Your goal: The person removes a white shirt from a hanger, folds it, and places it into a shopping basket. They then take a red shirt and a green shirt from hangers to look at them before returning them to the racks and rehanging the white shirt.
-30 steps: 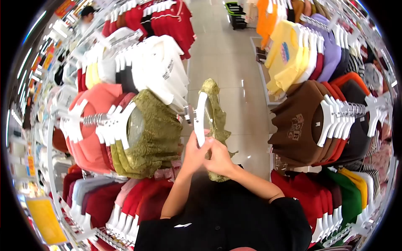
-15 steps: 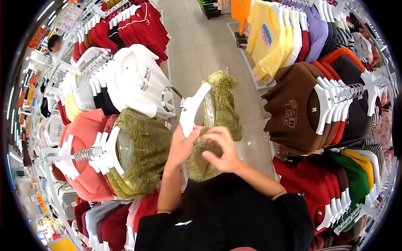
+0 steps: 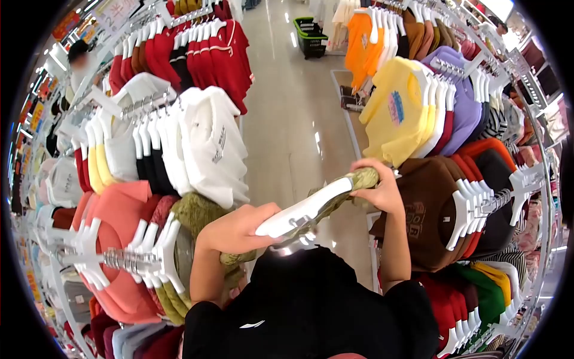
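In front of my chest is a white hanger (image 3: pixel 311 208), tilted up toward the right. Its metal hook (image 3: pixel 293 244) points toward my body and is blurred. My left hand (image 3: pixel 239 229) is closed around the hanger's left end. Over the right end lies the shoulder of an olive-green patterned top (image 3: pixel 363 176), which my right hand (image 3: pixel 382 186) pinches between thumb and fingers. Most of this top hangs below the hanger, hidden from view. Left of my left arm, similar green tops (image 3: pixel 200 212) hang on a rack beside a coral T-shirt (image 3: pixel 113 209).
Racks line both sides of a tiled aisle (image 3: pixel 281 119). White sweatshirts (image 3: pixel 209 143) hang at left; yellow (image 3: pixel 391 107) and brown tops (image 3: pixel 424 209) hang at right. A black-and-green basket (image 3: pixel 310 37) stands far up the aisle. Another person (image 3: pixel 79 63) is at upper left.
The hanger has turned from steep to nearly level, its hook now toward me. My right hand has moved right and taken the top's shoulder. My left hand has stayed on the hanger.
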`<move>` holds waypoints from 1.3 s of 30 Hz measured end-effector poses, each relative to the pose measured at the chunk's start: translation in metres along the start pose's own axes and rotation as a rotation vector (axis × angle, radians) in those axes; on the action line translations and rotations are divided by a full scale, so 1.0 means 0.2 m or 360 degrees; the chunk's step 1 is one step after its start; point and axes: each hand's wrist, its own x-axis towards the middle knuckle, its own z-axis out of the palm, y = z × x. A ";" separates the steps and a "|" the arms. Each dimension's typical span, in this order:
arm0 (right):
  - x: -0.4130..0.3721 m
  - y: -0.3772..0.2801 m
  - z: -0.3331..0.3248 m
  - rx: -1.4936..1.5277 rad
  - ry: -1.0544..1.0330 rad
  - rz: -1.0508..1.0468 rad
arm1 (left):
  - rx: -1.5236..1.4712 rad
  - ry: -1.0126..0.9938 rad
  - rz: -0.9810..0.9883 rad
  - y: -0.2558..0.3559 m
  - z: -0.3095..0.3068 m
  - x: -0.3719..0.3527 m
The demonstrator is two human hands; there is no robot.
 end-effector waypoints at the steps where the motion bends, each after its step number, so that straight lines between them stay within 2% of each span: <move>1: 0.05 -0.01 0.01 -0.0081 -0.0018 0.0004 | 0.0053 0.0058 0.0039 -0.03 -0.07 0.02; 3: 0.14 -0.02 0.05 0.0014 0.0080 0.0106 | 0.0146 0.0157 0.0135 -0.11 -0.18 0.06; 4: 0.17 -0.02 0.06 -0.0015 0.0123 0.0082 | 0.0324 0.0230 0.0021 -0.10 -0.24 0.09; 5: 0.20 -0.01 0.07 -0.0044 0.0165 0.0058 | 0.0331 0.0446 -0.0064 -0.19 -0.27 0.13; 7: 0.24 0.00 0.08 0.0067 0.0245 0.0227 | 0.0398 0.0699 -0.0111 -0.23 -0.33 0.25; 10: 0.31 0.03 0.06 0.0113 0.0370 0.0324 | 0.0402 0.1037 0.0111 -0.30 -0.39 0.43; 13: 0.37 -0.01 0.04 0.0050 0.0491 0.0337 | 0.0512 0.1129 0.0118 -0.35 -0.46 0.54; 14: 0.39 -0.01 0.03 0.0050 0.0516 0.0342 | 0.0546 0.1172 0.0329 -0.37 -0.50 0.60; 17: 0.43 -0.01 0.01 0.0234 0.0597 0.0358 | 0.0580 0.1177 0.0391 -0.37 -0.60 0.72; 18: 0.44 0.01 -0.01 0.0215 0.0589 0.0362 | 0.0633 0.1187 0.0514 -0.32 -0.64 0.75; 21: 0.48 0.13 0.00 0.0720 0.0704 0.0354 | 0.0730 0.1276 0.0669 -0.29 -0.72 0.85; 22: 0.48 0.17 0.01 0.0708 0.0718 0.0342 | 0.0698 0.1297 0.0676 -0.27 -0.74 0.87; 26: 0.55 0.28 0.03 0.0492 0.0631 0.0476 | 0.0624 0.1348 0.0685 -0.31 -0.81 0.98; 30: 0.64 0.47 0.01 0.0593 0.0396 0.0516 | 0.0730 0.1399 0.0552 -0.33 -0.88 1.04; 34: 0.77 0.66 -0.01 0.0709 0.0108 0.1057 | 0.0759 0.1459 0.0421 -0.27 -0.96 1.08; 37: 0.93 0.84 0.02 0.0560 0.0044 0.0534 | 0.0852 0.1576 0.0300 -0.29 -1.02 1.16; 38: 0.98 0.90 0.03 0.0504 0.0005 0.0488 | 0.0929 0.1580 0.0254 -0.29 -1.04 1.20; 39: 1.05 0.83 0.00 0.0562 -0.0051 0.0663 | 0.0972 0.1601 0.0271 -0.25 -1.04 1.26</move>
